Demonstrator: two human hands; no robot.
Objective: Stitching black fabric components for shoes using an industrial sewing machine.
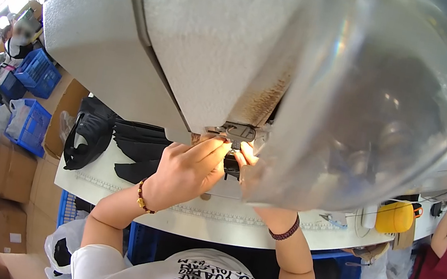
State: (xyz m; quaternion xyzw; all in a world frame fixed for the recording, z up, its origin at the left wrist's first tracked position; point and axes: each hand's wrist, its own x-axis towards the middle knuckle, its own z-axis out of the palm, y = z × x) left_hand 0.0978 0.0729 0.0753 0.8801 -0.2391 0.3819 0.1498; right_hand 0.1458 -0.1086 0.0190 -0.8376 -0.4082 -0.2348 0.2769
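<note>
A large grey sewing machine head [195, 28] fills the upper middle of the view. Under its lower end, at the metal presser foot [241, 132], both my hands meet. The fingers of my left hand [189, 169] are pressed together, their tips close to the foot. Between the hands shows a small black piece [232, 166], perhaps fabric; both hands' fingertips are at it. My right hand [247, 164] also has its fingers closed, but a clear plastic shield [382, 107] covers most of it. What exactly each set of fingertips pinches is partly hidden.
Black fabric pieces [136, 146] lie layered on the white table [221, 225], beside a black bag-like item [89, 132]. A ruler strip runs along the table's front edge. A yellow container [397, 217] stands to the right. Blue crates [31, 122] and cardboard boxes [14, 172] line the left; another person [442, 265] sits far right.
</note>
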